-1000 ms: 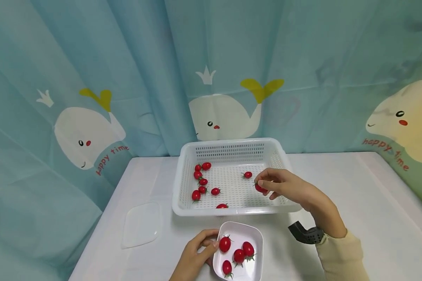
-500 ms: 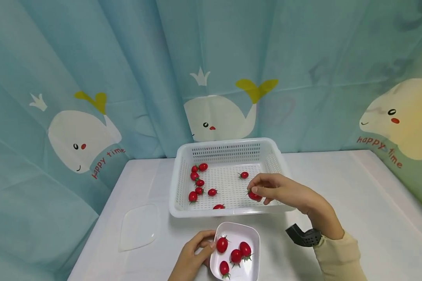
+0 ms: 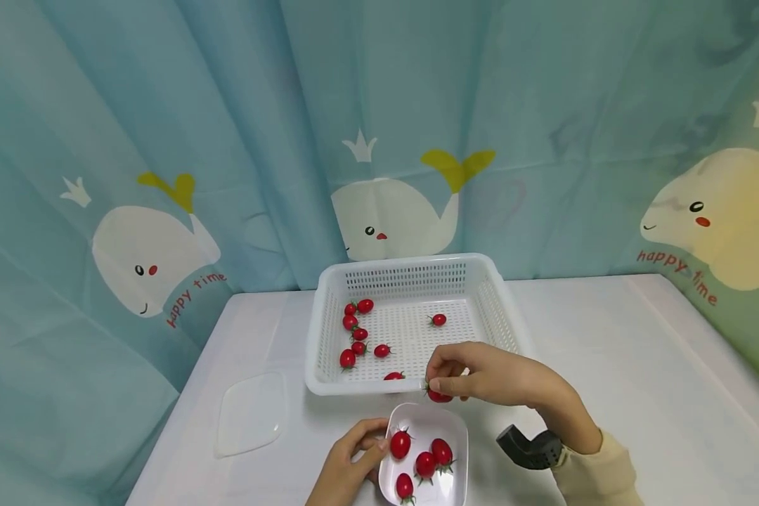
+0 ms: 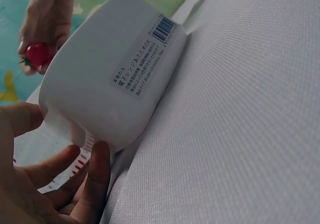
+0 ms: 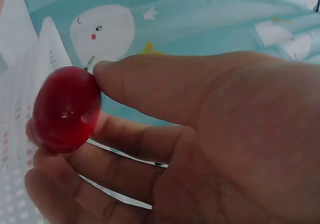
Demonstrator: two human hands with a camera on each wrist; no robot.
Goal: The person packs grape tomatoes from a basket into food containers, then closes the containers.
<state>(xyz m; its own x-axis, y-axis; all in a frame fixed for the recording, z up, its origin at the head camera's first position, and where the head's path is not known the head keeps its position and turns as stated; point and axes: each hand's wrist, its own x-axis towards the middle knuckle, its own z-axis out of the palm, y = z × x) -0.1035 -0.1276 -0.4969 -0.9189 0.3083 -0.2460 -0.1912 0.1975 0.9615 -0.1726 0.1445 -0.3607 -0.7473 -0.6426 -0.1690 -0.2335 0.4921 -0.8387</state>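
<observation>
Between its thumb and fingertips, my right hand (image 3: pixel 500 374) pinches a red cherry tomato (image 3: pixel 439 397) with a green stem. Hand and tomato are over the front rim of the white slotted basket (image 3: pixel 367 387), just above a small white square container (image 3: pixel 441 422). The right wrist view shows the tomato (image 5: pixel 67 109) held at the thumb tip. My left hand (image 3: pixel 346 460) holds the container by its left side. In the left wrist view, the container's outer wall (image 4: pixel 110 59) bears a printed label. Several cherry tomatoes (image 3: pixel 426 464) lie inside the container.
Several more cherry tomatoes (image 3: pixel 351 322) lie in the basket, mostly along its left side. A translucent lid (image 3: pixel 251 413) rests on the white table (image 3: pixel 607 365) at left. Behind the table hangs a blue curtain (image 3: pixel 278 140) with whale prints.
My right hand has carried the cherry tomato from inside the basket toward me and left, over the basket's front rim. My left hand stays at the container.
</observation>
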